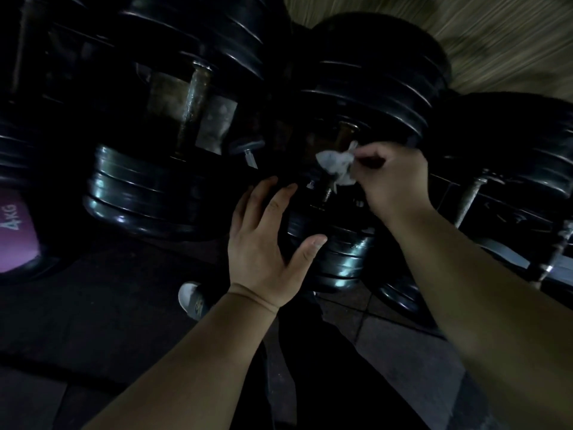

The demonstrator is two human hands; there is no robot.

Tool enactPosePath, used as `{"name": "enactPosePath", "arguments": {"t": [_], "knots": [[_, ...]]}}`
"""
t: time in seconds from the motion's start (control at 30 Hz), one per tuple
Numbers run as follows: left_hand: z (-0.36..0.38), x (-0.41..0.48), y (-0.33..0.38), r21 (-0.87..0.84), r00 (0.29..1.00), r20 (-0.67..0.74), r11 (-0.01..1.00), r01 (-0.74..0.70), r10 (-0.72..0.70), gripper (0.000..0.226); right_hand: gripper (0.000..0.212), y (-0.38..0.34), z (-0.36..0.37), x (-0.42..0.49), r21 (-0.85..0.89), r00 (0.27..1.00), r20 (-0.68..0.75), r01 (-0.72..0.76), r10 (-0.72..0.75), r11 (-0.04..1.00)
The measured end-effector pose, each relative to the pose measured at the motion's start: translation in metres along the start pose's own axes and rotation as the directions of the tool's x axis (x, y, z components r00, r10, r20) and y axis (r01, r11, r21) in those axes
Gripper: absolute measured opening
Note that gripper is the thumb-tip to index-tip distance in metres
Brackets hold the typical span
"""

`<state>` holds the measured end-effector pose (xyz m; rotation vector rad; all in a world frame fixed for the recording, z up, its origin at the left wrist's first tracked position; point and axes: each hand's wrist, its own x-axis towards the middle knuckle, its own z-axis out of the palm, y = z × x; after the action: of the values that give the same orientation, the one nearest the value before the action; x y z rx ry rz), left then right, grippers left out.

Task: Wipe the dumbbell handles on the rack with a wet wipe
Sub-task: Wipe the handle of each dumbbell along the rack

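Black plate dumbbells lie side by side on a dark rack. My right hand (393,178) pinches a crumpled white wet wipe (336,166) against the handle (327,193) of the middle dumbbell; the wipe and my fingers hide most of that handle. My left hand (266,240) rests with spread fingers on the near plate stack (341,259) of the same dumbbell, thumb on its rim. The metal handle (193,100) of the dumbbell to the left is bare. Another handle (469,197) shows on the right.
A pink 4 kg weight (15,234) sits at the far left. Rack bars (508,259) run low on the right. My shoe (193,299) and dark trouser leg stand on the dark tiled floor below. A pale wall (496,41) lies behind the rack.
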<state>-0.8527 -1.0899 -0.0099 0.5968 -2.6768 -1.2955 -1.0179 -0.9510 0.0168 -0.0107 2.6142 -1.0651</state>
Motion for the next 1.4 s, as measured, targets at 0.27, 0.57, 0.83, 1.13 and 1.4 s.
{"name": "enactPosePath", "arguments": {"t": [0.27,0.57,0.83,1.13,1.4], "knots": [[-0.001,0.001,0.002,0.002,1.000,-0.006,1.000,-0.003,0.003,0.081,0.017,0.016,0.011,-0.016,-0.133,0.964,0.258,0.102,-0.065,0.986],[-0.002,0.000,0.004,0.010,1.000,-0.011,1.000,-0.010,0.010,0.082,0.010,0.013,0.015,-0.004,-0.002,0.985,-0.045,0.168,-0.168,0.986],[-0.002,0.000,0.004,0.031,0.999,-0.012,0.999,-0.029,0.029,0.082,0.012,0.016,0.015,-0.004,-0.100,0.930,-0.028,0.361,-0.366,0.927],[-0.002,-0.001,0.005,0.013,0.999,-0.016,0.999,-0.032,0.032,0.079,0.033,0.024,0.008,-0.010,-0.106,0.968,0.133,0.228,-0.213,0.968],[-0.001,-0.001,0.004,0.025,0.999,-0.030,0.999,-0.030,0.030,0.082,0.014,0.021,0.014,0.000,-0.127,0.893,-0.063,0.436,-0.446,0.891]]}}
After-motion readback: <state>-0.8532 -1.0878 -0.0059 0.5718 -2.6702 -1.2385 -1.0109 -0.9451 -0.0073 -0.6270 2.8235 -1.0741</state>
